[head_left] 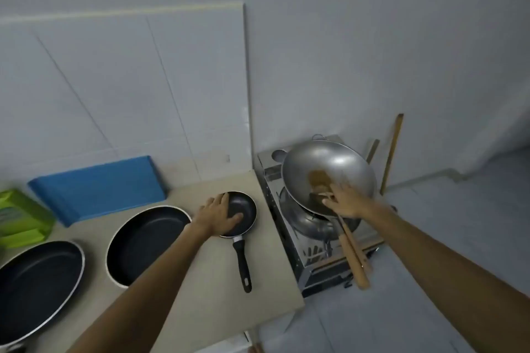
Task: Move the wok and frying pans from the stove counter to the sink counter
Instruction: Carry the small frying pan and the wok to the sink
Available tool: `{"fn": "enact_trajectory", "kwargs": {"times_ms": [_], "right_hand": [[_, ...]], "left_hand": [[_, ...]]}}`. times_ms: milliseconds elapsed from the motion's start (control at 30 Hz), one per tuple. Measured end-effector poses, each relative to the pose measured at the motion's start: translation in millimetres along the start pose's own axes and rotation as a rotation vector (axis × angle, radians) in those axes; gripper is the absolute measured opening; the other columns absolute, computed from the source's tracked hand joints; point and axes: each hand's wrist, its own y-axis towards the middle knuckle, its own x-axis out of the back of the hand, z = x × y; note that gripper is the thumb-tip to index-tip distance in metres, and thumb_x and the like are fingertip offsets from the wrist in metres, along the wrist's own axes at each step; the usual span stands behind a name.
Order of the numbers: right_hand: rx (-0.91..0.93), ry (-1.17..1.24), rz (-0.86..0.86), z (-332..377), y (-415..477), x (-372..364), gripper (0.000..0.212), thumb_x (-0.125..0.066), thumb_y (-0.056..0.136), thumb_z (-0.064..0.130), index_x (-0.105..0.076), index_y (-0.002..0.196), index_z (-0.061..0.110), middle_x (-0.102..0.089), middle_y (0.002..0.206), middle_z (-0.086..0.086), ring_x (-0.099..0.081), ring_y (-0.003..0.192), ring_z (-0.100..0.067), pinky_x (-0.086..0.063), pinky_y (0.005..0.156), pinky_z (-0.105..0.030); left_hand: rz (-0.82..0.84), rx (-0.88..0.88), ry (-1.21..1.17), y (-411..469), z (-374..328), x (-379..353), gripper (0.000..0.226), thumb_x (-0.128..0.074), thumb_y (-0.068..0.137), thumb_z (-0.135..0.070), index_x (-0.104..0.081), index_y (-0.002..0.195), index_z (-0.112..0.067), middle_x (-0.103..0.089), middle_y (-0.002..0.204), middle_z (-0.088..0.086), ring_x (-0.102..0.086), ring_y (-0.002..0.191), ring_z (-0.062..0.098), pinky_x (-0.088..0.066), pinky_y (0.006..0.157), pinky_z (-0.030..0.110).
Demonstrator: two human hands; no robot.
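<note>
A small black frying pan (246, 206) with a black handle lies on the beige counter (218, 289). My left hand (218, 216) lies over its left rim, thumb inside the pan, fingers curled around the far edge. A steel wok (338, 169) with a brown stain sits tilted on the gas stove (304, 261), its wooden handle (355, 258) pointing toward me. My right hand (345, 200) grips the wok's near rim where the handle joins. Two large black frying pans (143, 241) (37, 284) rest on the counter to the left.
A blue cutting board (97, 186) leans against the tiled wall, with a green plastic item (20, 215) beside it. Another metal vessel (312, 226) sits under the wok. Wooden sticks (391, 152) lean on the wall behind the stove. Right of the stove is floor.
</note>
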Motion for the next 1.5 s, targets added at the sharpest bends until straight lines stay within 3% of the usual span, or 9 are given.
{"fn": "enact_trajectory", "kwargs": {"times_ms": [133,333,500,633,833,967,1067,1333,1500], "right_hand": [[-0.073,0.062,0.023,-15,0,-23,0.060,-0.046,0.101,0.046,-0.029,0.152,0.019,-0.035,0.155,-0.018,-0.038,0.140,-0.040,-0.035,0.112,-0.056],[-0.140,0.227,0.065,-37,-2,-63,0.068,-0.055,0.100,0.040,-0.028,0.154,0.011,-0.033,0.158,-0.019,-0.041,0.140,-0.039,-0.038,0.112,-0.052],[-0.236,0.426,0.040,-54,-12,-97,0.038,-0.060,0.097,0.021,-0.053,0.131,0.006,-0.064,0.122,-0.019,-0.063,0.110,-0.032,-0.053,0.092,-0.042],[-0.305,0.513,-0.006,-66,-20,-120,0.044,-0.062,0.097,0.025,-0.050,0.138,0.012,-0.063,0.118,-0.013,-0.060,0.103,-0.028,-0.043,0.082,-0.032],[-0.417,0.717,-0.055,-73,-19,-139,0.042,-0.063,0.096,0.031,-0.052,0.134,0.017,-0.068,0.109,-0.009,-0.069,0.092,-0.030,-0.054,0.084,-0.041],[-0.479,1.092,0.008,-82,-17,-145,0.041,-0.067,0.094,0.035,-0.057,0.126,0.013,-0.072,0.103,-0.019,-0.075,0.080,-0.037,-0.062,0.071,-0.051],[-0.507,1.312,0.120,-90,-16,-147,0.056,-0.063,0.089,0.052,-0.061,0.121,0.007,-0.076,0.101,-0.021,-0.075,0.082,-0.039,-0.062,0.068,-0.048],[-0.559,1.840,0.363,-101,-15,-162,0.055,-0.055,0.092,0.049,-0.071,0.117,0.002,-0.069,0.098,-0.023,-0.068,0.078,-0.036,-0.056,0.074,-0.050],[-0.533,1.978,0.379,-95,-16,-166,0.054,-0.053,0.092,0.046,-0.071,0.117,0.002,-0.067,0.099,-0.020,-0.066,0.073,-0.034,-0.055,0.070,-0.045]], "left_hand": [[0.089,0.010,-0.029,11,9,-29,0.086,-0.042,0.097,-0.060,-0.015,0.159,-0.007,-0.024,0.165,0.013,-0.027,0.148,0.034,-0.030,0.116,0.047],[0.178,0.013,-0.127,25,13,-76,0.082,-0.050,0.097,-0.051,-0.017,0.158,-0.007,-0.028,0.163,0.015,-0.032,0.145,0.037,-0.035,0.111,0.047],[0.217,0.071,-0.266,21,9,-113,0.078,-0.056,0.097,-0.043,-0.023,0.156,-0.004,-0.035,0.158,0.019,-0.037,0.141,0.036,-0.038,0.109,0.046],[0.248,0.184,-0.403,11,3,-142,0.074,-0.062,0.095,-0.038,-0.029,0.149,0.000,-0.047,0.144,0.025,-0.049,0.129,0.042,-0.043,0.102,0.048],[0.200,0.437,-0.788,2,-10,-175,0.065,-0.067,0.094,-0.021,-0.032,0.143,0.003,-0.060,0.127,0.027,-0.060,0.113,0.043,-0.048,0.087,0.040],[0.291,0.718,-1.329,8,-15,-188,0.040,-0.054,0.102,-0.037,-0.054,0.121,-0.002,-0.065,0.112,0.023,-0.065,0.090,0.035,-0.053,0.080,0.043],[0.347,0.867,-1.636,12,-13,-195,0.048,-0.044,0.103,-0.049,-0.053,0.122,-0.006,-0.067,0.108,0.023,-0.065,0.088,0.039,-0.054,0.077,0.046],[0.292,0.813,-1.739,13,-10,-190,0.046,-0.030,0.106,-0.050,-0.052,0.125,-0.014,-0.056,0.078,0.012,-0.050,0.048,0.022,-0.047,0.047,0.031],[0.301,0.804,-1.924,22,-8,-176,0.032,-0.035,0.101,-0.036,-0.051,0.090,-0.010,-0.050,0.065,0.007,-0.044,0.042,0.020,-0.037,0.042,0.023]]}}
